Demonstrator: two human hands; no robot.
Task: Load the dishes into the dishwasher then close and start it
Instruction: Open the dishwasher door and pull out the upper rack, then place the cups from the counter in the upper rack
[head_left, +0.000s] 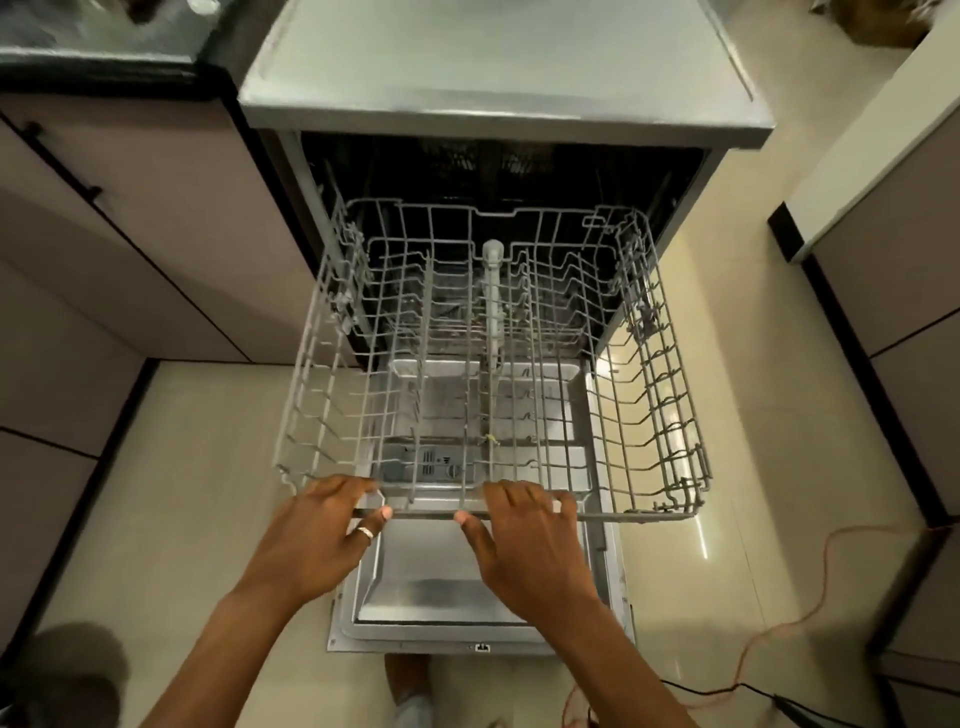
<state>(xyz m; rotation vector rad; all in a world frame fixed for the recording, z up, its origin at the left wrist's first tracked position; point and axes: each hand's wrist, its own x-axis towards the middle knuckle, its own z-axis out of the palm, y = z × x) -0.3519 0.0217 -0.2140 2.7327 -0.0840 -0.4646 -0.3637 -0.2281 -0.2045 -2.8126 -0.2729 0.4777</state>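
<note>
The dishwasher (498, 93) stands open, its door (431, 597) lowered flat in front of me. A grey wire rack (649, 395) is pulled out over the door and holds no dishes. My left hand (317, 535) grips the rack's front rail left of centre, fingers curled over it and thumb under it. My right hand (524, 540) grips the same rail just right of centre in the same way. A grey spray arm (492, 291) runs down the middle of the rack. No dishes are in view.
Beige cabinets (130, 234) flank the dishwasher on the left, and more cabinets (893, 260) stand on the right. An orange cable (810, 613) and a black cable (727, 691) trail across the pale floor at lower right. A dark counter edge (98, 62) is at top left.
</note>
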